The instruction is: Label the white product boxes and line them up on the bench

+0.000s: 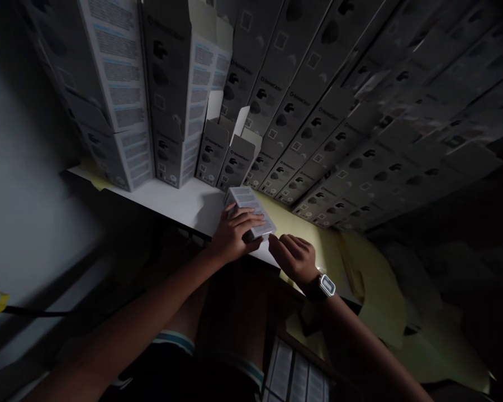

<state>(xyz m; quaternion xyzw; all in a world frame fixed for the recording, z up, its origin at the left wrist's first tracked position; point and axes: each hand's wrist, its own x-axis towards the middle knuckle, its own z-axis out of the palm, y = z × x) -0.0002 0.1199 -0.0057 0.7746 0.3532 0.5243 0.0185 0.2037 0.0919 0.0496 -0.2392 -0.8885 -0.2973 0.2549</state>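
The box [243, 196] is gripped by the left hand [231, 231] over the surface [167, 200]; whether its underside is rested there cannot be told. The fingers are laid across the box's top, with the thumb at its near end. The box's long axis is slanted, that end being aimed toward the right hand [295, 254], whose fingers are curled tight just beside it; contact cannot be made out. Behind the box, cartons [235, 162] are stacked.

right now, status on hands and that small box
Left hand gripping small box. Right hand curled by its near end, contact unclear. Stacked boxes beyond.
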